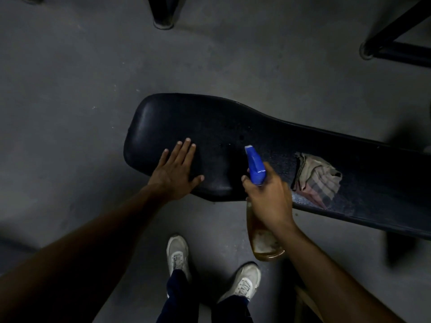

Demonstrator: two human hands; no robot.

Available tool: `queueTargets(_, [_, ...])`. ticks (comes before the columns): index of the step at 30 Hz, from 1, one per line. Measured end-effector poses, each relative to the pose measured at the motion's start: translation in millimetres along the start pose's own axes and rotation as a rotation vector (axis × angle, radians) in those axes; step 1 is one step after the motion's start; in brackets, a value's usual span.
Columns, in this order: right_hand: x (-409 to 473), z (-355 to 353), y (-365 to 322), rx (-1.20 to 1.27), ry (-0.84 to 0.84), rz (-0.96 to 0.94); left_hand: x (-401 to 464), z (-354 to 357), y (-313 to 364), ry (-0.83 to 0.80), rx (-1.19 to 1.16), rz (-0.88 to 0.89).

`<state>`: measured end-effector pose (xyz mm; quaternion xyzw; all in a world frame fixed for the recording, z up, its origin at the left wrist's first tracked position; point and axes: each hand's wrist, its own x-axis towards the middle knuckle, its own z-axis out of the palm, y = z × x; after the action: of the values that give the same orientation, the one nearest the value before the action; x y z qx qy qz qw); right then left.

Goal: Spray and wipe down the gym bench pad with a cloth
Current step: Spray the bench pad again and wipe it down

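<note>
Right hand (268, 197) grips the spray bottle (257, 206), nozzle aimed toward eleven o'clock at the bench pad (210, 127). Left hand (177, 169) presses flat, fingers apart. The cloth (317, 178) lies at three o'clock, nearer the right hand.

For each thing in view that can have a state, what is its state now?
Bench pad: speckled with spray droplets, not yet wiped.
Spray bottle: held tilted, nozzle toward the pad, some amber liquid inside.
Cloth: crumpled, lying on the pad, untouched.
Left hand: flat on the pad.
Right hand: grips the bottle neck.
</note>
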<state>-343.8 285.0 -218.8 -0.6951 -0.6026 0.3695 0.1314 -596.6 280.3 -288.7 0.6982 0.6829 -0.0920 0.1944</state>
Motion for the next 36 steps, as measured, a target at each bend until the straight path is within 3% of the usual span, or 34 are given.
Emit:
queueTargets(7, [10.4, -8.0, -7.8, 0.07, 0.122, 0.161, 2.2, -12.1, -47.7, 0.009, 0.012, -0.075])
queueTargets(15, [13.7, 27.0, -57.6, -0.031, 0.014, 0.06, -1.2, -10.5, -62.4, 0.06, 0.015, -0.095])
queueTargets(23, [10.4, 58.6, -91.2, -0.016, -0.067, 0.025, -7.6, -10.0, -105.9, 0.036, -0.077, -0.268])
queueTargets(28, [19.3, 64.5, -98.9, 0.037, -0.031, 0.082, -16.3, -1.8, -106.2, 0.056, -0.212, -0.247])
queueTargets(36, [21.2, 88.0, -132.4, -0.036, -0.096, -0.036, -16.3, -3.5, -111.3, 0.014, -0.301, -0.215])
